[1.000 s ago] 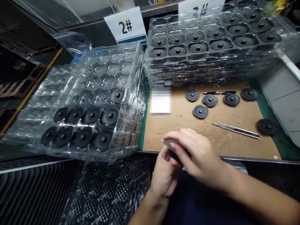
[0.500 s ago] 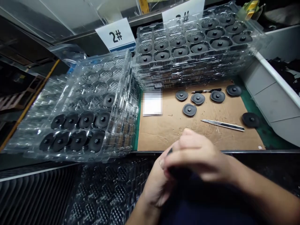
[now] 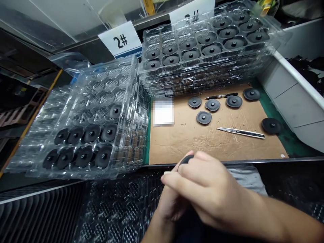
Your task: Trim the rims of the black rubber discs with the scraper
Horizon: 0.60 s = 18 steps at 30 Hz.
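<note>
Just in front of the cardboard's near edge, my two hands are closed together around a black rubbery disc [image 3: 186, 160], of which only a small dark piece shows. My left hand [image 3: 170, 199] is underneath and mostly covered. Over it lies my right hand [image 3: 211, 184], fingers curled across the disc and thumb hidden. Several similar black discs with a small central stud lie on the cardboard sheet [image 3: 174, 145]; the closest to my hands is one disc [image 3: 204, 117]. A slim metal-coloured cutter knife [image 3: 240, 133] lies to the right.
At left stands a stack of clear plastic trays [image 3: 126, 111], its top partly filled with discs. Another clear tray stack [image 3: 202, 72] stands behind the cardboard. A black pen [image 3: 221, 96] and a blurred white paper [image 3: 163, 113] lie there. A pale bin wall [image 3: 291, 91] borders the right.
My right hand has turned and come lower, its fingers now folded over my left hand. More of the disc's upper edge shows. The view has shifted slightly.
</note>
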Each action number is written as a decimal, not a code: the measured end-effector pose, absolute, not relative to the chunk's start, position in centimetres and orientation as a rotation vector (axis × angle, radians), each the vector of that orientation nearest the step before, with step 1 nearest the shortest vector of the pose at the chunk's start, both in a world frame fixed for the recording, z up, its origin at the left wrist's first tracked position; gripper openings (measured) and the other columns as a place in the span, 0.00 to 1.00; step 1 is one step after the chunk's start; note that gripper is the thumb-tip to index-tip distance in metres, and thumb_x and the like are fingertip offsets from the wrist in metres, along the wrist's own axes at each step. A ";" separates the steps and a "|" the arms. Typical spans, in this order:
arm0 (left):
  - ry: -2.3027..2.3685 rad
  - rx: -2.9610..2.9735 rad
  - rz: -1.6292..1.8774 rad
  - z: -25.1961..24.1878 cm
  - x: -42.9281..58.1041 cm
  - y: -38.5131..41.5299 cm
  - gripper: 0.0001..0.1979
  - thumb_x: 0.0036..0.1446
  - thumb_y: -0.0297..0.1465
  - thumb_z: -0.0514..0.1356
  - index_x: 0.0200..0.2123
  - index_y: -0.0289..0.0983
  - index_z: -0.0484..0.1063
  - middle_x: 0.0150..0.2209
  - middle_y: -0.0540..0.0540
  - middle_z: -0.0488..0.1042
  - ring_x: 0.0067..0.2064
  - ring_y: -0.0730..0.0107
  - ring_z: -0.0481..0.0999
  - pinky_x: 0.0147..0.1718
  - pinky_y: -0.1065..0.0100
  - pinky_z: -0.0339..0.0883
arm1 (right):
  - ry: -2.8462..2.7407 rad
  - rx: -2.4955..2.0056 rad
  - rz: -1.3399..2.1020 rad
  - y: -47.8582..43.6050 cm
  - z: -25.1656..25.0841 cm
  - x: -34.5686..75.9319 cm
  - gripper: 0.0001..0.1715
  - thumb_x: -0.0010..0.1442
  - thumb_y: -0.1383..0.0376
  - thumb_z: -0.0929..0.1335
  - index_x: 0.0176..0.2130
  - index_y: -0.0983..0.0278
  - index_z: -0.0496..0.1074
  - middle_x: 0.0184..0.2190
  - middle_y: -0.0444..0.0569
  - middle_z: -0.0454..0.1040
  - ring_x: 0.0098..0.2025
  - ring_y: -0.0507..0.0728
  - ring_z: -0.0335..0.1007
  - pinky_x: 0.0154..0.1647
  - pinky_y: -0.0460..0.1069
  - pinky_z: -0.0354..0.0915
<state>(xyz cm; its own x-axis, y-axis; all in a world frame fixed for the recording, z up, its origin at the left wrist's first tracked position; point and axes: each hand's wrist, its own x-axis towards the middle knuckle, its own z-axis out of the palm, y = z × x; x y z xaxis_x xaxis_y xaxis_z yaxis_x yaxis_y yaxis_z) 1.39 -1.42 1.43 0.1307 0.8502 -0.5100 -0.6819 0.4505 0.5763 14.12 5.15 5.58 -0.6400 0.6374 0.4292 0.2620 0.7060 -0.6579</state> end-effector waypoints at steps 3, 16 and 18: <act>0.806 0.163 1.103 1.3 0.8 -1.6 0.22 0.45 0.40 0.67 0.44 0.41 0.74 0.46 0.47 0.76 0.46 0.60 0.75 0.45 0.64 0.70 | -2.153 -0.953 0.807 7.0 2.7 15.1 0.14 0.62 0.67 0.62 0.46 0.62 0.71 0.37 0.47 0.76 0.38 0.54 0.68 0.39 0.50 0.58; 0.759 0.105 1.215 1.3 -0.6 -1.7 0.30 0.45 0.42 0.66 0.53 0.40 0.68 0.56 0.40 0.69 0.55 0.49 0.69 0.51 0.58 0.66 | -1.877 -1.392 1.033 4.8 -0.8 16.0 0.13 0.63 0.63 0.62 0.46 0.60 0.70 0.41 0.47 0.74 0.37 0.54 0.71 0.35 0.47 0.65; 0.792 0.164 1.232 1.1 -0.6 -1.7 0.29 0.47 0.40 0.65 0.53 0.41 0.68 0.54 0.41 0.70 0.55 0.52 0.69 0.53 0.58 0.65 | -1.906 -1.159 0.948 4.4 2.6 14.5 0.15 0.62 0.66 0.62 0.49 0.61 0.68 0.42 0.48 0.73 0.41 0.55 0.69 0.41 0.50 0.64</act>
<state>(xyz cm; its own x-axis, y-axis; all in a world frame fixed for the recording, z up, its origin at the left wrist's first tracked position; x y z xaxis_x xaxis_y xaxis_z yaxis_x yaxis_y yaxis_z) -0.60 -1.67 1.11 0.1081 0.8859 -0.4511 -0.7780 0.3579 0.5163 14.47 4.43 2.61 -0.3525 0.9164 0.1894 0.4022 0.3311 -0.8536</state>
